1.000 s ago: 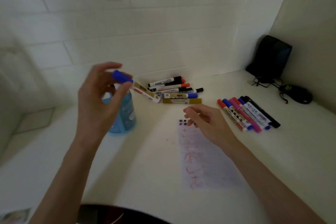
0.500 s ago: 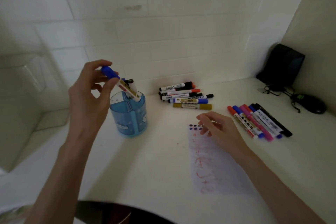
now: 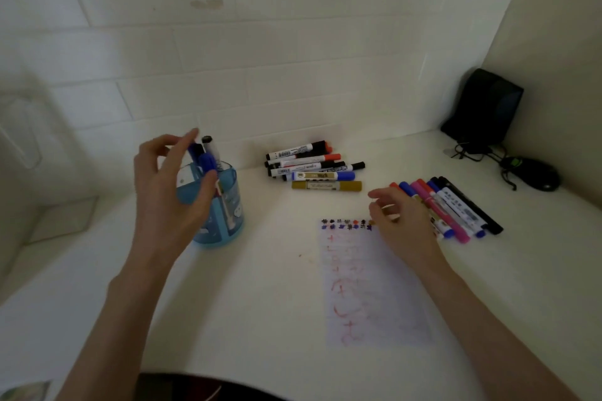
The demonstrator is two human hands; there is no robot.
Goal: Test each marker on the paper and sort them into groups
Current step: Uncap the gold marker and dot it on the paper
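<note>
One blue cup (image 3: pixel 224 225) is standing toward the worktop's (image 3: pixel 260 303) back left, and three markers are poking out of it. There is a black-capped marker (image 3: pixel 208 142), a dark blue cap (image 3: pixel 196 150) behind the fingers, and the blue marker (image 3: pixel 207 162) in front. The left hand (image 3: pixel 169 198) is hovering right at the cup's rim, fingers spread apart, index finger (image 3: pixel 190 140) pointing up past the caps. The thumb tip is touching the blue marker just under its cap, while the barrel is slanting down inside the cup. Whether anything is pinching it from the far side, I cannot tell.

Along the back edge a loose pile (image 3: pixel 312 166) is lying, six markers as far as I am counting, maybe a seventh hidden in the overlap. Blacks and reds are lying at the back of it, then one blue, with one gold marker (image 3: pixel 325 186) lying nearest. Toward the right edge a tidy row (image 3: pixel 456 208) of six is lying side by side, touching: red, blue, pink, red, blue, black.

One sheet of paper (image 3: pixel 374 296) is lying nearer the front edge, a line of small coloured marks running along its top edge, red scribbles below. The right hand (image 3: pixel 402 228) is resting on the paper's top right corner, fingers loosely curled and holding nothing I can see, its far side overlapping the near end of the row. One black speaker (image 3: pixel 485 107) is sitting in the back right corner.
</note>
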